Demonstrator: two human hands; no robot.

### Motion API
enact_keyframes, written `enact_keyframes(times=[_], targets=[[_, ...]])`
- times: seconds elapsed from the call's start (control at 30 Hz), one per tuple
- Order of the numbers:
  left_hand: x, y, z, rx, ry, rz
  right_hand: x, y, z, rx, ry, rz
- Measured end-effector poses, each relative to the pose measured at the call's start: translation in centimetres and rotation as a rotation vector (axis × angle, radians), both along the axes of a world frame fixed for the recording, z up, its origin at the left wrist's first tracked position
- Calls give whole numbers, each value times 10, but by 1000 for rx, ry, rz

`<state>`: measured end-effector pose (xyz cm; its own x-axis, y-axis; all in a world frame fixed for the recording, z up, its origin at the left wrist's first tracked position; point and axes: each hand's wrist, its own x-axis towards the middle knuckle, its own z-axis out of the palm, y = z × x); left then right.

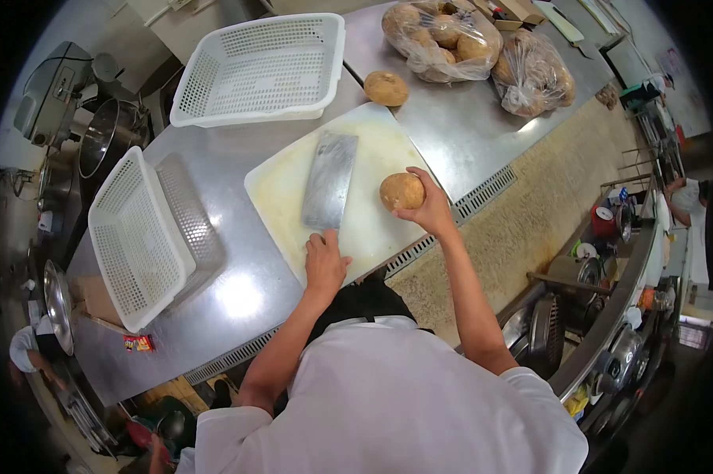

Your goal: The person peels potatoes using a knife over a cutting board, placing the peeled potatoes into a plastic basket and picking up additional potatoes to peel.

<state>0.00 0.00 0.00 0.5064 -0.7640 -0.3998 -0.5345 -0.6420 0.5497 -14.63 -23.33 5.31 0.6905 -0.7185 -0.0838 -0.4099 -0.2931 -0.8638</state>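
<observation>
Steel bench (222, 150) beside kitchen floor (483, 245)
Right hand (429, 205) clasps a brown tuber (400, 192); left hand (325, 262), half-curled at cleaver (330, 182), grip unclear.

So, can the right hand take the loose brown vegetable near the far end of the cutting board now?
Probably not: the right hand holds another brown vegetable. Otherwise, the way over the cutting board to the loose brown vegetable looks free.

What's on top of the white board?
A knife, its handle hidden by the left hand. The right hand holds a potato over the board; whether it touches, and what's underneath, I can't see.
</observation>
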Motion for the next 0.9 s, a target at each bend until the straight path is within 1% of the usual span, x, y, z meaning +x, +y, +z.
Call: enact_keyframes(times=[0.07, 0.1, 0.17, 0.2, 0.23, 0.3, 0.33, 0.37, 0.4, 0.43, 0.47, 0.53, 0.57, 0.63, 0.7, 0.73, 0.8, 0.87, 0.9], targets=[[2, 1, -12, -93, -129, -49, 0, 8, 10, 85, 123, -78], [6, -6, -5, -125, -142, -40, 1, 6, 11, 53, 110, -72], [13, 10, 34, -142, -8, 117, 0, 22, -2, -140, 123, -46], [18, 20, 50, -128, 98, 164, -2, 30, -13, -245, 23, -27], [20, 25, 58, -127, 99, 163, -2, 35, -13, -244, 25, -28], [21, 36, 71, -86, 154, 141, -4, 43, -9, -351, 144, -27], [18, 42, 77, -173, 172, 164, -5, 43, -4, -347, 148, -29], [16, 45, 84, -170, 177, 163, -5, 43, 1, -280, 262, -38], [15, 48, 92, -192, 267, 171, -6, 42, 3, -212, 375, -47], [13, 51, 101, -212, 359, 180, -6, 43, 0, -209, 380, -47], [11, 53, 112, -209, 363, 182, -6, 44, -4, -239, 355, -56], [3, 55, 130, -161, 411, 63, -4, 46, -10, -266, 334, -58], [1, 57, 135, -156, 417, 69, -4, 49, -13, -292, 353, -76], [-1, 58, 144, -159, 352, -58, -1, 51, -15, -316, 371, -90], [-2, 63, 153, -105, 382, -65, 0, 51, -15, -305, 270, -80], [-3, 67, 157, -86, 380, -81, 0, 52, -13, -299, 275, -85], [-2, 74, 164, -63, 381, -101, 4, 54, -7, -345, 161, -73], [0, 80, 171, -66, 339, -176, 5, 56, 6, -314, 182, -71], [1, 82, 174, -61, 340, -175, 6, 57, 10, -287, 200, -67]])
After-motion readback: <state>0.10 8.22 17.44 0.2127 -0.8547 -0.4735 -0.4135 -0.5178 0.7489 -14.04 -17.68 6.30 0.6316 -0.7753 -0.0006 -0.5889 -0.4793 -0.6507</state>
